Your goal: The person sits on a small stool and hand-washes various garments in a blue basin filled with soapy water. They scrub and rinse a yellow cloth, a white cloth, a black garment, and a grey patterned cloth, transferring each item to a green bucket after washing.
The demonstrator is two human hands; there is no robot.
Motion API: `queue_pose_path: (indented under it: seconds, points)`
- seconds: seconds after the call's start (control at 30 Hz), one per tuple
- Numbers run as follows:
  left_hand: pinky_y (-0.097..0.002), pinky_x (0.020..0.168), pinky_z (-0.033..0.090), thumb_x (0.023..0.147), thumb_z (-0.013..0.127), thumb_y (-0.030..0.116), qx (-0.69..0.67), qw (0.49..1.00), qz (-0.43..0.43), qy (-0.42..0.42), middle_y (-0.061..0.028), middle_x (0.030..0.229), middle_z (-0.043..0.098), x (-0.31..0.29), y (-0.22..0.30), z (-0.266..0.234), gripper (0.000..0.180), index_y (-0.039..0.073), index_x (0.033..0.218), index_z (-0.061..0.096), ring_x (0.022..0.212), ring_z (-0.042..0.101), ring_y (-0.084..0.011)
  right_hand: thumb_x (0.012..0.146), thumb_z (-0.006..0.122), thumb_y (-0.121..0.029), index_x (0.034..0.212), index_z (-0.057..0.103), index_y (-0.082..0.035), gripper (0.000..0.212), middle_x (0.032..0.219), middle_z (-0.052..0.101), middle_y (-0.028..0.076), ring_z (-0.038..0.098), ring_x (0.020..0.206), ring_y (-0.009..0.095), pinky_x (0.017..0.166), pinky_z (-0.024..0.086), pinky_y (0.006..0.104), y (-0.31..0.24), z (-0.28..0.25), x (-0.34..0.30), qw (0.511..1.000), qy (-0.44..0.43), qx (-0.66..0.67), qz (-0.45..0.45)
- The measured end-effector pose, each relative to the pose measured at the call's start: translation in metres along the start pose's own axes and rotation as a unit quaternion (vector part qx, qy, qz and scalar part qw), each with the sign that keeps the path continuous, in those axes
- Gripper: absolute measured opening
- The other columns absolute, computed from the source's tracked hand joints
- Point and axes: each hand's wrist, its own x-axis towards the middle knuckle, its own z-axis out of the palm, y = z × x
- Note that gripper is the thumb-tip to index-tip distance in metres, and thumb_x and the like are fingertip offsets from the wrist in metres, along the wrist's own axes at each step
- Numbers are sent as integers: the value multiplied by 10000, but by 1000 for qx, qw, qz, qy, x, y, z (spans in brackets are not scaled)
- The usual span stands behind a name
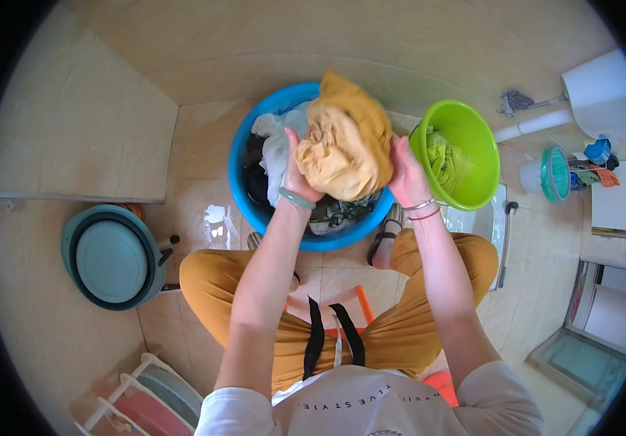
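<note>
- Nearest to me: my white shirt (371,403) fills the lower edge, with two black straps (335,338) hanging over my mustard-yellow trousers (407,327). I am seated on an orange stool (362,301), knees spread to either side.
- Lower left: a white rack (142,396) holding flat coloured items stands on the tiled floor (59,341).
- Left, mid-distance: a collapsed teal basin (113,258) lies flat on the floor, well apart from my hands.
- My left hand (297,174), green bangle at the wrist, is clamped on the left side of a bunched mustard-yellow garment (346,142); fingers curl into the cloth.
- My right hand (406,174), thin bracelets at the wrist, grips the garment's right side, palm pressed against it.
- The garment is held up between both hands, directly above the blue tub (244,171). The cloth looks slightly motion-blurred.
- The blue tub sits on the floor between my feet and holds white and dark laundry (273,149).
- Just right of the tub: a lime-green basin (476,145) containing a green cloth (447,163).
- Far right: a small teal-rimmed bucket (549,174), a white pipe (534,123) and a white fixture (603,94).
</note>
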Motion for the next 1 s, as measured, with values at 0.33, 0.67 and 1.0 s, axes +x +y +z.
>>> queue_pose_path:
  seconds: [0.33,0.67,1.0]
  points:
    - [-328,856,538,869,596,47,286,951,52,106,-112,1071,650,29,-30,38,361,6,1223,536,980,653,-221,951,551,-331,1434,363,-47,592,1425,450,85,453,1280,185,1085,356,337,-46,-17,2,999,-25,15,20]
    - [-358,854,552,861,643,71,338,936,-97,27,-123,1102,629,155,-160,92,363,28,1200,519,969,652,-229,922,535,-533,1309,520,-40,627,1278,594,117,593,1135,234,995,472,368,-140,-153,-38,983,144,115,17]
    - [-327,876,524,897,648,176,545,831,-84,66,-95,1152,630,275,-186,-3,370,47,1222,529,1037,631,-195,936,341,-660,1405,408,-54,768,1416,474,123,493,1265,269,1056,397,425,-107,-269,1,957,276,56,69]
